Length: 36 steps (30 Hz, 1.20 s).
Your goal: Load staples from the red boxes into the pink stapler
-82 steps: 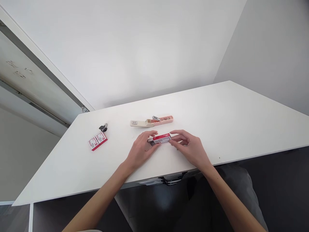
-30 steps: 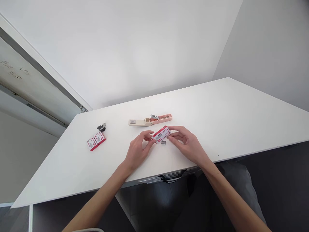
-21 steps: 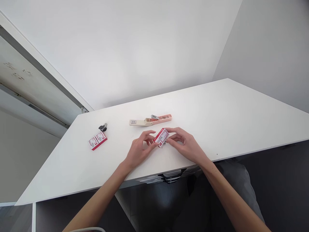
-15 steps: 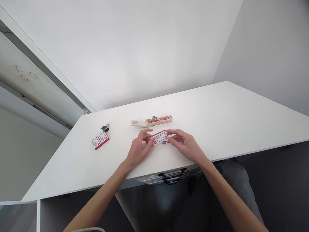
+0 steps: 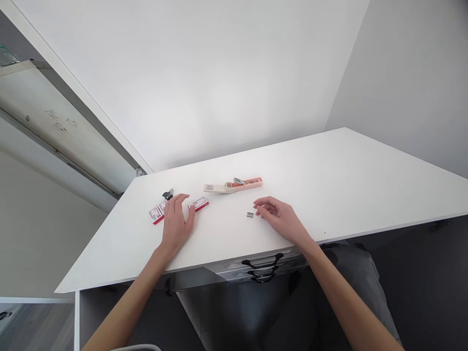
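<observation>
A small red-and-white box (image 5: 199, 204) lies on the white desk, just right of my left thumb. My left hand (image 5: 176, 220) is open, fingers spread, and partly covers two similar boxes (image 5: 156, 214) on the left. Whether its thumb touches the single box I cannot tell. My right hand (image 5: 280, 219) is loosely curled with nothing visible in it, fingertips a little apart. A short strip of grey metal staples (image 5: 250, 214) lies left of its fingertips. Behind them, a cream-and-pink stapler (image 5: 234, 186) lies opened out flat, its metal part tilted up.
A black staple remover (image 5: 168, 194) sits behind the paired boxes. The white desk (image 5: 329, 180) meets a wall at the back. Drawers with black handles (image 5: 262, 263) are below its front edge. A hinged panel (image 5: 73, 122) stands at the far left.
My left hand has moved left with the single box, which now lies on the desk near the pair. My right hand has let go of that box, leaving the staples uncovered.
</observation>
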Tool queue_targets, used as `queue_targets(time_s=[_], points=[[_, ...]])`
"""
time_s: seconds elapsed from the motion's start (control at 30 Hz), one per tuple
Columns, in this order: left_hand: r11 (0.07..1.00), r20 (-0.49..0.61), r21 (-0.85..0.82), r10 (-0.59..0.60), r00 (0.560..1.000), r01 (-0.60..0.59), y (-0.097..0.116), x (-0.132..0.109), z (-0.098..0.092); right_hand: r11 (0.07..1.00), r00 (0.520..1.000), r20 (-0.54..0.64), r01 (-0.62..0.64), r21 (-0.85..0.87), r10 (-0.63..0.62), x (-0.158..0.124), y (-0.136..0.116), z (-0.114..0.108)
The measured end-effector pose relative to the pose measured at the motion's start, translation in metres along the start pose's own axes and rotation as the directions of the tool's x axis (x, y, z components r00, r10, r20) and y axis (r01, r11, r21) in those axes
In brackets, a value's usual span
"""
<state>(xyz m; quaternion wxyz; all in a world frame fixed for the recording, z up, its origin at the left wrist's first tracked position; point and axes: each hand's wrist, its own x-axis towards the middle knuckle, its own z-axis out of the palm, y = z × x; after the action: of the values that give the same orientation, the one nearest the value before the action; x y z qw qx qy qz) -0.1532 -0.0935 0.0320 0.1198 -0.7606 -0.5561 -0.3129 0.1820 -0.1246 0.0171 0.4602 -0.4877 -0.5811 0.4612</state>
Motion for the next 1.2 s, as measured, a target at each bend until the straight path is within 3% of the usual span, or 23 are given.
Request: queue_targets(time_s=[0.1,0.17,0.37,0.47,0.63,0.83,1.0,1.2], points=[[0.995,0.139,0.000,0.101,0.985,-0.102,0.002,-0.001,0.000,1.000,1.000,0.003,-0.001,-0.001,0.001,0.000,0.000,-0.001],[0.995,0.218,0.010,0.099,0.971,-0.104,0.005,0.000,0.001,1.000,1.000,0.001,0.004,0.000,-0.004,0.000,0.000,-0.001],[0.976,0.234,0.170,-0.173,0.957,0.135,0.010,0.001,0.002,1.000,1.000,-0.001,0.011,0.019,-0.011,0.001,0.002,0.000],[0.956,0.193,0.230,-0.228,0.954,0.182,0.010,-0.001,0.004,1.000,1.000,-0.002,0.007,0.007,-0.007,0.001,0.001,-0.001],[0.987,0.077,0.154,-0.057,0.995,0.044,0.007,-0.003,0.008,0.998,0.998,-0.032,0.052,-0.032,-0.053,0.000,0.003,0.000],[0.988,0.095,0.035,0.145,0.985,-0.149,0.017,0.007,0.013,0.957,0.984,-0.036,0.158,-0.243,-0.172,0.002,0.014,0.001],[0.983,0.057,-0.072,0.174,0.983,-0.170,0.031,0.025,0.030,0.921,0.977,0.006,0.205,-0.332,-0.215,0.004,0.019,0.003],[0.973,-0.001,-0.188,0.134,0.991,-0.131,0.037,0.059,0.058,0.905,0.983,0.042,0.182,-0.384,-0.179,0.005,0.017,0.008]])
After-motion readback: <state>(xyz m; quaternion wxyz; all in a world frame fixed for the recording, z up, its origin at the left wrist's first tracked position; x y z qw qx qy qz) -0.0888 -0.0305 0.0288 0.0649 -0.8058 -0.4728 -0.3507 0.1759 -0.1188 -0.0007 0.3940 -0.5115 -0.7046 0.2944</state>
